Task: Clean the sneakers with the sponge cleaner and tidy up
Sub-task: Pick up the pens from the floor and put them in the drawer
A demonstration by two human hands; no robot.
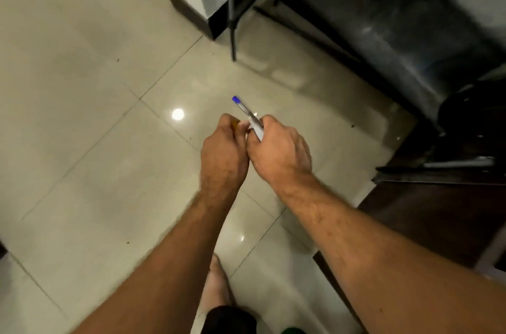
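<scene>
Item: slim tube (247, 117) with blue cap, presumably the sponge cleaner, held mid-frame above the floor (82, 114), cap end pointing to 11 o'clock. Right hand (279, 153) grips its lower body, fingers curled round it; left hand (223, 153) is curled against it, pinching something small and yellowish, exact hold hidden. Likely light, rigid plastic, smooth and possibly slippery; best held round the barrel, clear of the cap. Sneakers: not in view. Surroundings: glossy cream tiles with dark grout lines; thin metal pole (232, 19) at 12 o'clock; dark metallic unit (397, 19) at 2 o'clock; bare foot (216, 284) at 6 o'clock.
</scene>
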